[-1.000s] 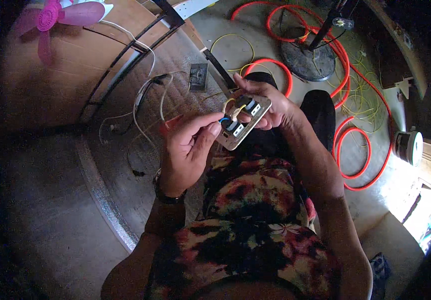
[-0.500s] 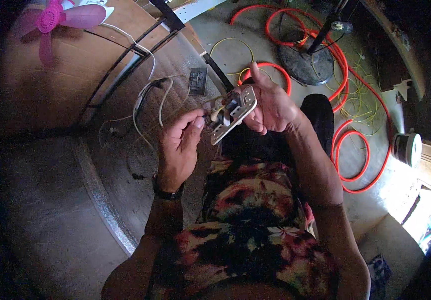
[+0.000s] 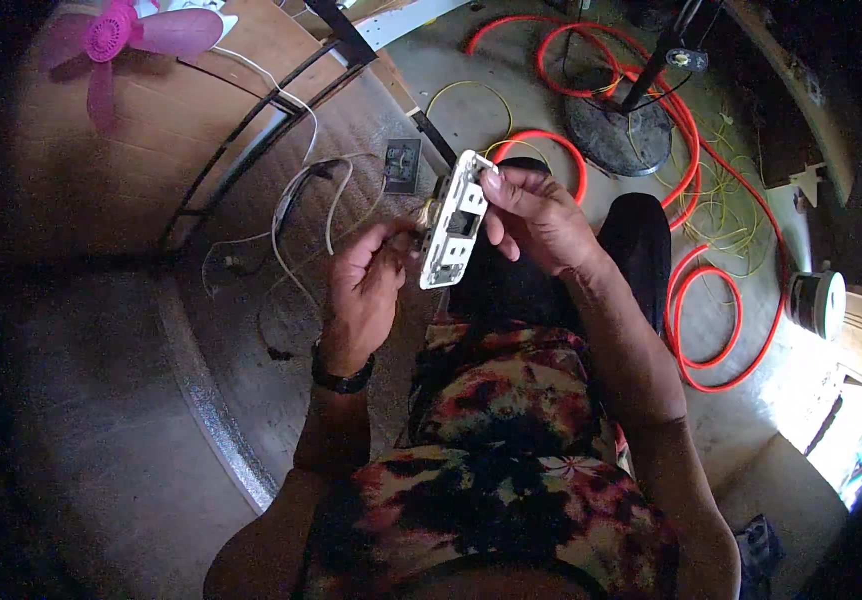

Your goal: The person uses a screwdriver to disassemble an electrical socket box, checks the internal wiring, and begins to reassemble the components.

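Between my hands is a white electrical outlet plate [image 3: 458, 235], tilted with its front face turned toward me. It is long and rectangular, with pale modules and a dark opening in its middle. My right hand [image 3: 549, 225] grips the plate's far end, thumb on the front and fingers curled below. My left hand [image 3: 359, 295] is closed at the plate's left side, fingertips against the parts and wiring on its back. Shadow partly hides what those fingertips pinch. A dark watch [image 3: 344, 380] is on my left wrist.
A dark square electrical box [image 3: 403, 166] stands beyond my hands, with loose grey cable [image 3: 281, 215] left of it. Orange conduit [image 3: 696, 270] coils on the floor at right, near a round black stand base [image 3: 618, 135] and a white bucket [image 3: 828, 303]. A pink fan [image 3: 106, 38] is at far left.
My right hand has gone from open fingers with a raised thumb to gripping the outlet plate's far end. The plate has turned so that its front now faces me.
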A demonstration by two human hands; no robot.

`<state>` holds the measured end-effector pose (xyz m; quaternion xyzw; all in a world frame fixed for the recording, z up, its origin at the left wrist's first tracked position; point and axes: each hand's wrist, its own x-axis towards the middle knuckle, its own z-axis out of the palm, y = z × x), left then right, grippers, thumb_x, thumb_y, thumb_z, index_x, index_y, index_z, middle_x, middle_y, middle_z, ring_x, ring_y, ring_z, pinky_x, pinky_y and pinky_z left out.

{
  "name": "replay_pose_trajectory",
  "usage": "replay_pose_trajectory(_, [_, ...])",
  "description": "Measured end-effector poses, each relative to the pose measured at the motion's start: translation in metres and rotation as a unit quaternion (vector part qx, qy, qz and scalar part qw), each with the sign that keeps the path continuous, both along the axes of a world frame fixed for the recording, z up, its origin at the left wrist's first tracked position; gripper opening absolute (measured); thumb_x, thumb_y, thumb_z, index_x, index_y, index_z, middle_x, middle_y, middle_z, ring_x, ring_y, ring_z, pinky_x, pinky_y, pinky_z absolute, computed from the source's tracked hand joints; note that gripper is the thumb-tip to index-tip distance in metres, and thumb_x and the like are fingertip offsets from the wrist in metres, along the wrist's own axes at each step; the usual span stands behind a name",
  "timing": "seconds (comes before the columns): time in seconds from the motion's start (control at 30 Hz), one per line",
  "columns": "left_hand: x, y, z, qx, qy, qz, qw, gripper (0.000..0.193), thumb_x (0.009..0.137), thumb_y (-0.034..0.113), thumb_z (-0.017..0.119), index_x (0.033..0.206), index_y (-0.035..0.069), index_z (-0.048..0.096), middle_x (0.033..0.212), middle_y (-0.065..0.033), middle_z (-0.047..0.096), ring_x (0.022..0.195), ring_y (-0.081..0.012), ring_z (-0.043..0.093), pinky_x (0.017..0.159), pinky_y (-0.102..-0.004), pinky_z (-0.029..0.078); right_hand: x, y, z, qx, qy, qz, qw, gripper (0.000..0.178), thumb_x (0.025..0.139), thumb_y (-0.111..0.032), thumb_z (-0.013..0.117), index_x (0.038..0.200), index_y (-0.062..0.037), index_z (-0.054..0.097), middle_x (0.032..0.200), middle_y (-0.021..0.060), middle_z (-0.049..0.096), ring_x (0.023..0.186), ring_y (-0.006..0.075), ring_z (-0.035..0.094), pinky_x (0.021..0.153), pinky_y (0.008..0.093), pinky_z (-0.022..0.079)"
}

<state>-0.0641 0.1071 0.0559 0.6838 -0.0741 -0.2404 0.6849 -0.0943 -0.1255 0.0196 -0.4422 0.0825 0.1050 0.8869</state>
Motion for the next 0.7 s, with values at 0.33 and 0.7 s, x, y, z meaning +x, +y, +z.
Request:
replay_pose_trajectory(0.33, [-0.003, -0.005, 0.005, -0.018, 0.001, -0.008, 1.000, 0.024, 0.099, 0.008, 0.057, 0.121, 0.002, 0.065, 0.088, 0.0056, 0.063, 0.063, 0.0019, 0.040, 0.054, -0.0162, 0.030, 0.002, 0.005, -0.001, -0.003, 0.032, -0.043, 0.999, 0.035, 0.100, -0.037, 0.061, 0.096, -0.0028, 0.066, 0.062, 0.0032, 0.061, 0.043, 0.0100, 0.051, 0.038, 0.0240, 0.038])
replay_pose_trajectory(0.7, [-0.008, -0.019, 0.018, 0.004, 0.004, 0.025, 1.000, 0.025, 0.099, 0.012, 0.062, 0.119, -0.002, 0.062, 0.083, -0.0027, 0.064, 0.055, -0.0024, 0.047, 0.048, -0.0182, 0.039, 0.002, 0.013, -0.026, -0.019, 0.031, -0.033, 0.999, 0.047, 0.102, -0.044, 0.047, 0.111, -0.0011, 0.063, 0.087, 0.0111, 0.067, 0.063, 0.0181, 0.062, 0.050, 0.0302, 0.049])
